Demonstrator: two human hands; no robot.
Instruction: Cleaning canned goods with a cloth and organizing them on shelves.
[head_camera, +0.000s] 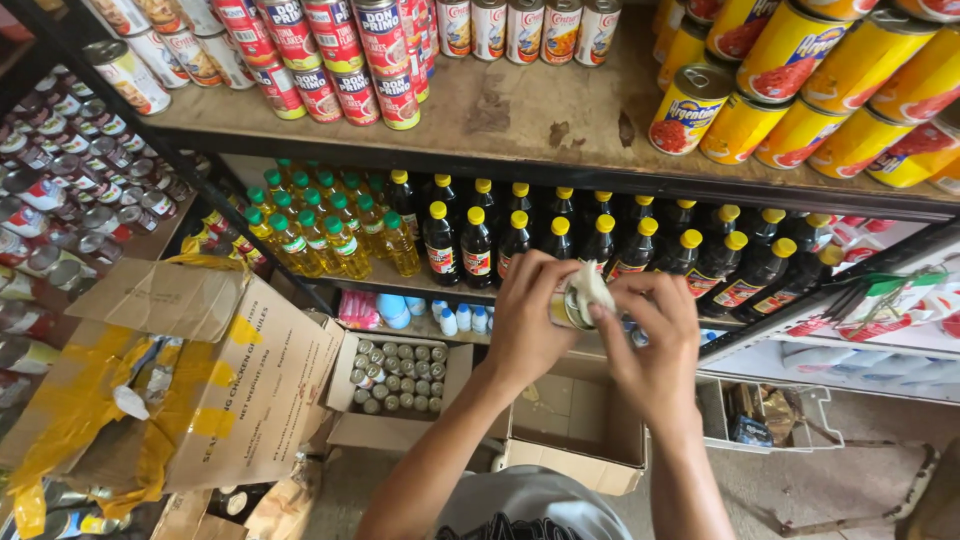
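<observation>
Along the top of the frame a wooden shelf (520, 110) carries red-labelled cans (330, 60) at the upper left and yellow cans with red pictures (800, 90) lying on their sides at the upper right. Below it, in the middle band, stand dark bottles with yellow caps (600, 240), and to their left pale yellow bottles with green caps (320, 225). At the lower left an opened cardboard box with yellow tape (190, 380) leans outward; beside it a smaller open carton (400, 380) holds rows of small tins seen from above. An empty open carton (580, 420) sits at the lower centre.

At the centre the left hand (525, 320) is wrapped around a small tin can (568, 305), gripping its side. The right hand (650, 350) pinches a whitish cloth (592, 288) and presses it against the can's end. The can looks metallic with a pale label, held in the air in front of the dark bottles.
</observation>
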